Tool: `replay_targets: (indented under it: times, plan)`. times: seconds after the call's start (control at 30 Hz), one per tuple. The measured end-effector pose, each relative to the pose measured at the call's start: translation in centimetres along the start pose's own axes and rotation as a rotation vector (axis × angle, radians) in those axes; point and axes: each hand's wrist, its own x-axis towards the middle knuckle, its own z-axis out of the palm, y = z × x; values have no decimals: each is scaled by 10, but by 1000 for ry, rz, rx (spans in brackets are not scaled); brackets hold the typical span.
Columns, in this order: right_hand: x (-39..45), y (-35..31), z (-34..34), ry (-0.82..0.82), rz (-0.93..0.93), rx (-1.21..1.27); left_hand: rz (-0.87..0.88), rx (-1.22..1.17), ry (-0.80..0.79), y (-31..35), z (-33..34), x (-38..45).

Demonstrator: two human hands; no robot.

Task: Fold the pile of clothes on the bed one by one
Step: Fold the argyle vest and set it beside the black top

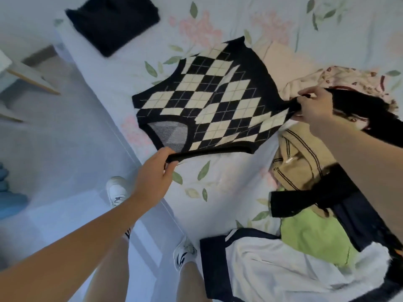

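A black and cream argyle knit vest (218,101) is stretched out over the floral bed sheet (226,177). My left hand (152,177) pinches its black shoulder strap near the bed's edge. My right hand (314,106) grips the vest's other black edge on the right side. A pile of unfolded clothes lies to the right: a tan garment (303,158), a lime green one (314,238), a white and navy top (283,271), a black piece (305,199) and a cream printed item (353,79). A folded dark navy garment (113,22) rests at the bed's far left.
The bed's edge runs diagonally from upper left to lower middle. My feet in white sneakers (118,190) stand on the pale floor beside it. A wooden-legged piece of furniture (28,77) stands at the left, and something blue (8,192) sits at the left border.
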Motion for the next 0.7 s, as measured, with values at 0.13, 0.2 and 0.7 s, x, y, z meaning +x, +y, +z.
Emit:
replay_targets:
  times: [0.13,0.2,0.7]
  plan:
    - [8,-52,12,-51,-37,2,-154,-133,78,5,-32,30]
    - [16,-76,34,-66,-51,-27,-242,-201,92,2,-44,50]
    - [74,-194,200,-106,-171,-129,-513,-248,230,-77,-80,157]
